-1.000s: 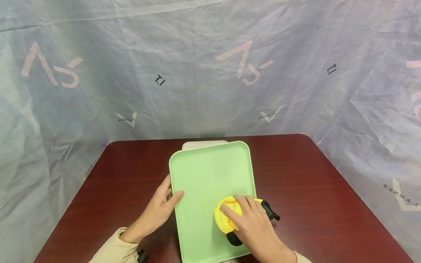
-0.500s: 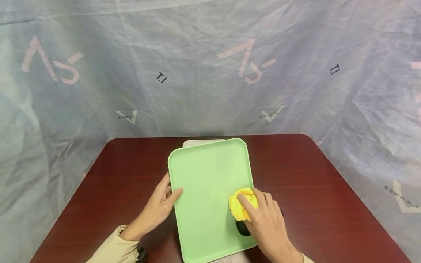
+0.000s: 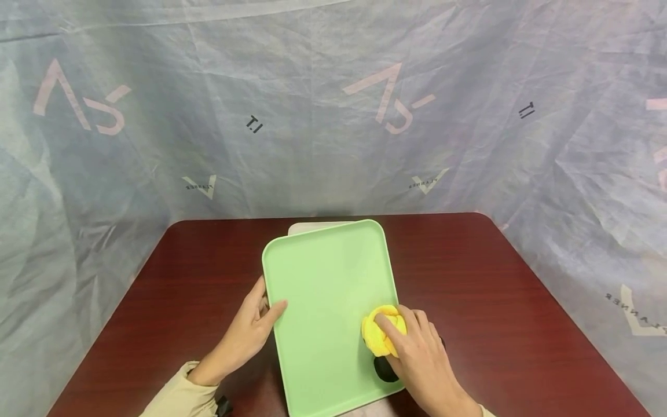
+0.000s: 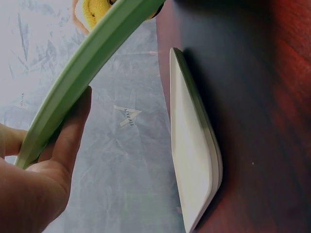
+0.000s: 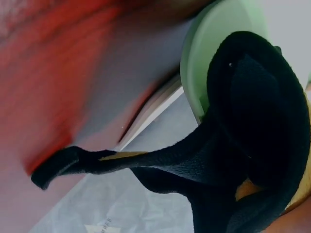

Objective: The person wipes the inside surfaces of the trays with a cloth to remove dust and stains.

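A light green rectangular tray (image 3: 328,278) is held tilted above the table. My left hand (image 3: 239,339) grips its left edge, thumb on the upper face and fingers behind; the left wrist view shows the tray's green rim (image 4: 73,77) between thumb and fingers. Bunched in my right hand (image 3: 424,365) is a cloth (image 3: 377,339), yellow on one side and black on the other. It lies against the tray's face near the lower right edge. In the right wrist view the cloth's black side (image 5: 257,107) fills much of the frame, one end dangling, and my right fingers are mostly hidden.
An off-white tray (image 4: 192,141) lies on the dark red table (image 3: 469,272), partly behind the green one. Grey sheeting (image 3: 312,116) with printed marks hangs around the table's back and sides.
My right hand has shifted the cloth rightward across the tray, then slightly down. The green tray has drifted a little left and tilted slightly; my left hand keeps its grip.
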Available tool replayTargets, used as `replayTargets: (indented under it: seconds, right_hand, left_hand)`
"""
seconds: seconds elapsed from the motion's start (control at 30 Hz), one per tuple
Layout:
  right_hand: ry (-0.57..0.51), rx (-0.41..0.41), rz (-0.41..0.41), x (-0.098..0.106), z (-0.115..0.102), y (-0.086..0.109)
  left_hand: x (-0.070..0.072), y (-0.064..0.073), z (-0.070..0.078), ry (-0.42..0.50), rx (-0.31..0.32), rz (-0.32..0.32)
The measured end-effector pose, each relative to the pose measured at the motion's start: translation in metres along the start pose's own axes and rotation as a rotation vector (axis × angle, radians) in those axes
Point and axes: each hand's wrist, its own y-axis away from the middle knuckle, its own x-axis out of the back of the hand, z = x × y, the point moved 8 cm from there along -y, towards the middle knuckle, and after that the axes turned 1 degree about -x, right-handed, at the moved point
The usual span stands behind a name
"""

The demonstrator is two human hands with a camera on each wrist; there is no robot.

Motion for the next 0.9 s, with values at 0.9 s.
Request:
replayTargets:
  seconds: [0.9]
  right_hand:
    - [-0.089,0.148,0.017,-0.019,-0.064,-0.006]
  left_hand:
    - [-0.003,-0.002,0.005,-0.030,-0.036,-0.008]
